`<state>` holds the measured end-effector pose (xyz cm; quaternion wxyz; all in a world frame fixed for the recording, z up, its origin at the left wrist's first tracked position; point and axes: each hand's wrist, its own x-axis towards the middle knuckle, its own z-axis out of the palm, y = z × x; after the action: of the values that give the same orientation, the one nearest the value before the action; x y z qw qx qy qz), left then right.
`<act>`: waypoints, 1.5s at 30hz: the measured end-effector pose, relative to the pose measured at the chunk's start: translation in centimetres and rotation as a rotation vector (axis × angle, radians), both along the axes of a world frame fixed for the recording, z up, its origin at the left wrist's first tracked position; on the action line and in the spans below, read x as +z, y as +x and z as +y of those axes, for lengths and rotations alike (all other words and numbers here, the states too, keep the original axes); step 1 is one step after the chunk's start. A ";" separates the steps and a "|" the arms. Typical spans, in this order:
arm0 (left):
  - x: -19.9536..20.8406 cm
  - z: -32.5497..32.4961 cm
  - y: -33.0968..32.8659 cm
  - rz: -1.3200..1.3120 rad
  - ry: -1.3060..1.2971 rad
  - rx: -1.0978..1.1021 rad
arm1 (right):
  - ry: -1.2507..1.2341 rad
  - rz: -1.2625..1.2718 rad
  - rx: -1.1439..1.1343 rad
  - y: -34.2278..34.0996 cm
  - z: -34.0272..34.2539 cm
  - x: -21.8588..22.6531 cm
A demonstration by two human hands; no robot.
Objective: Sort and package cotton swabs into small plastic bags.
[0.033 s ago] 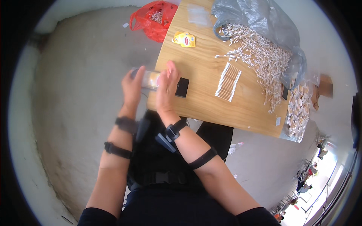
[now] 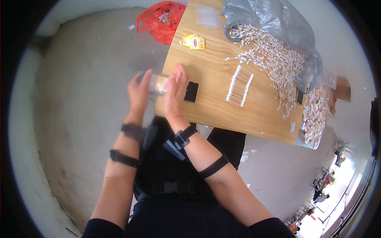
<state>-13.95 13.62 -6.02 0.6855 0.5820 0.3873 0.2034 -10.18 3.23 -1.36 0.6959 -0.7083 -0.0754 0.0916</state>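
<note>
At near-left edge of table (image 2: 214, 109), pinches clear pack (image 2: 160, 84) between left hand (image 2: 139, 94) and right hand (image 2: 174, 93), risking dropping through uneven pressure.

A: Where does room lie open around the hands?
B: Over the floor (image 2: 87, 91), left of the left hand (image 2: 138, 93); and on bare desk (image 2: 214, 75), right of the right hand (image 2: 176, 93), between the black block (image 2: 191, 92) and the swab row (image 2: 239, 86).
A: What obstructs?
B: Between them, the clear pack (image 2: 158, 84); just beside the right hand, the block; ahead, the yellow card (image 2: 193, 42); far right, the swab heap (image 2: 278, 59).
</note>
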 end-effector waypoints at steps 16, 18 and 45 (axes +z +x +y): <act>7.4 -15.9 4.2 -0.094 1.086 -0.861 | 0.284 0.317 -0.884 7.3 -22.3 1.3; 6.4 -18.6 5.2 -0.082 1.168 -0.966 | 0.279 0.380 -0.863 7.1 -23.5 0.6; 4.8 -21.2 4.9 -0.001 1.379 -0.903 | -0.063 0.003 -0.490 7.5 -21.8 -1.1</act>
<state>-9.01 -7.62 -1.21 0.1900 0.9719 -0.0962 0.1006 -2.66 -18.58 -2.48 0.6750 -0.7266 0.1025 -0.0767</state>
